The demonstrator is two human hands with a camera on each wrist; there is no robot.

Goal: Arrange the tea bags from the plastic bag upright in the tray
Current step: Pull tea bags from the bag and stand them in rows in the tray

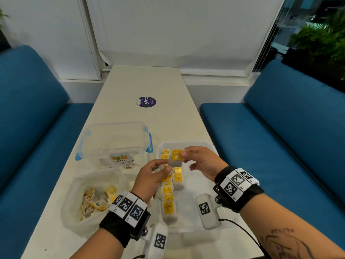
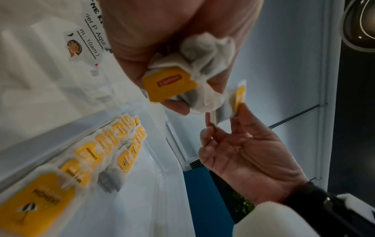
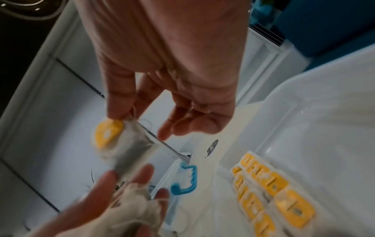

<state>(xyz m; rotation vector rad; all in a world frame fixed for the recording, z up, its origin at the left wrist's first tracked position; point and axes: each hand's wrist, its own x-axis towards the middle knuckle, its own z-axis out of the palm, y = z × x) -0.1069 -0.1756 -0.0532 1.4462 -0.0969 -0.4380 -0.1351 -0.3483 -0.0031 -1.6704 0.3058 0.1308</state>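
My right hand (image 1: pixel 183 153) pinches one tea bag (image 1: pixel 176 157) by its yellow-tag end, above the far part of the white tray (image 1: pixel 196 143). The same tea bag (image 3: pixel 125 142) hangs from thumb and forefinger in the right wrist view. My left hand (image 1: pixel 165 165) grips a crumpled bunch of tea bags (image 2: pixel 182 77) in its palm, and its fingertips (image 3: pixel 146 171) meet the hanging bag's lower end. Rows of tea bags (image 1: pixel 168 199) stand along the tray's left side. The plastic bag (image 1: pixel 80 184) lies left of the tray with more tea bags (image 1: pixel 93 201) inside.
A clear box with blue clips (image 1: pixel 113 139) stands behind the plastic bag, close to the tray's far left corner. A purple round sticker (image 1: pixel 146 102) lies further up the white table. Blue sofas flank the table. The tray's right half (image 1: pixel 196 202) holds no bags.
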